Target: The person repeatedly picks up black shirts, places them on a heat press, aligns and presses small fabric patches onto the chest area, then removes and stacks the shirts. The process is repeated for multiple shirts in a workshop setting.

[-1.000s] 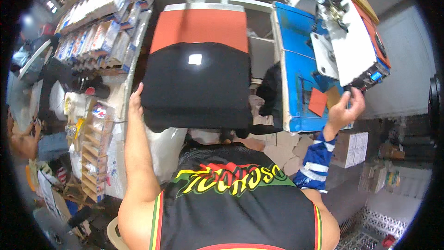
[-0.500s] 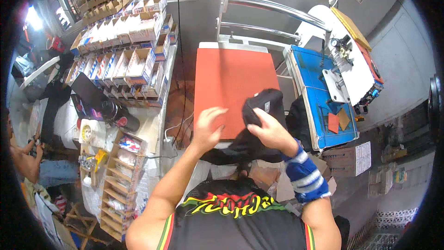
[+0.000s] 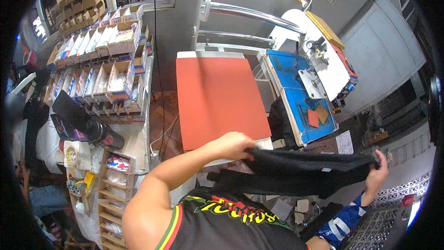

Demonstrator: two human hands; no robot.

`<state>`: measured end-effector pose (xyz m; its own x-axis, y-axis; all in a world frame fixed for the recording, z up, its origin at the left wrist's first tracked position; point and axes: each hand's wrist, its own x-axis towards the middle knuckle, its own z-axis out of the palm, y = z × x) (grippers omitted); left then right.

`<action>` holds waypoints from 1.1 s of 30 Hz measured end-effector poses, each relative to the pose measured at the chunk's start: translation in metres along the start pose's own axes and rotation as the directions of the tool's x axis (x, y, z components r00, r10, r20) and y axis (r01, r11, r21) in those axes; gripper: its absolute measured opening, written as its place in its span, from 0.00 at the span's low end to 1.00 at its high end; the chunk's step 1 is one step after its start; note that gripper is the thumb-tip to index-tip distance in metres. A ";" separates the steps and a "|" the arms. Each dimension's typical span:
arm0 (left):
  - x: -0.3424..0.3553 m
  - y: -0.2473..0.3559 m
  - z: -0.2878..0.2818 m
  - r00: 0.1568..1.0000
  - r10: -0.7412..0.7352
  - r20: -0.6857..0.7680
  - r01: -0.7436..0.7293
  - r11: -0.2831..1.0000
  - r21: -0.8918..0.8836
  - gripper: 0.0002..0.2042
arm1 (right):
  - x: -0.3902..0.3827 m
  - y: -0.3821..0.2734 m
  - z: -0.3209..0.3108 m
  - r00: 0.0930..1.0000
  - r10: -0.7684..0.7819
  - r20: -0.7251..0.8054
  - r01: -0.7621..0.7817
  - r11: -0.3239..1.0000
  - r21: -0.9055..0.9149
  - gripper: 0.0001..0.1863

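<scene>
A length of black cloth (image 3: 296, 169), which looks like a garment with a small white tag, stretches out in front of me toward the right. My left hand (image 3: 236, 145) grips its left end over the near edge of a flat red pad (image 3: 217, 97). At the far right, my right hand (image 3: 378, 172) is closed on the other end and holds it up. Folds hide the garment's exact kind. More of the dark fabric hangs down on the near side of the pad.
To the right of the red pad is a blue platen (image 3: 317, 132) bearing small red and tan squares, under a white press head (image 3: 319, 51) with a gauge. Polished rails (image 3: 256, 14) run behind. On the left are cardboard bins (image 3: 120, 81), a black tumbler (image 3: 111, 136) and a divided tray (image 3: 112, 194).
The black cloth, bunched in my right hand over the red pad, is now drawn out to the right between both hands. My left hand has closed on it. The view has shifted.
</scene>
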<state>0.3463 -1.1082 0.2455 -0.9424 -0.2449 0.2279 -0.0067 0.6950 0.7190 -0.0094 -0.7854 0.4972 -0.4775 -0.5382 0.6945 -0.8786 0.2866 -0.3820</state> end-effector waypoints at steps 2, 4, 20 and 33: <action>-0.048 0.013 -0.025 0.989 0.043 -0.142 -0.044 0.999 0.000 0.12 | -0.014 0.046 0.016 0.963 0.161 0.218 -0.146 0.986 -0.085 0.18; -0.095 0.018 -0.043 0.948 0.020 -0.316 -0.060 0.992 -0.115 0.11 | -0.039 0.082 0.049 0.858 0.262 0.442 -0.225 0.965 -0.135 0.18; -0.110 0.064 -0.197 0.390 -0.493 -0.778 0.747 0.663 -0.046 0.10 | 0.163 0.016 0.308 0.639 -0.362 0.679 0.109 0.916 0.386 0.14; -0.169 -0.107 0.029 -0.193 -0.977 0.090 0.495 -0.176 -0.851 0.54 | -0.068 0.072 0.485 0.131 0.246 0.960 -0.785 0.618 -0.051 0.44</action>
<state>0.4960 -1.1212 0.1112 0.1587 -0.5707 -0.8057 -0.1808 -0.8190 0.5446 -0.0368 -1.1126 0.1262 -0.2720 -0.7613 -0.5885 -0.1681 0.6398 -0.7499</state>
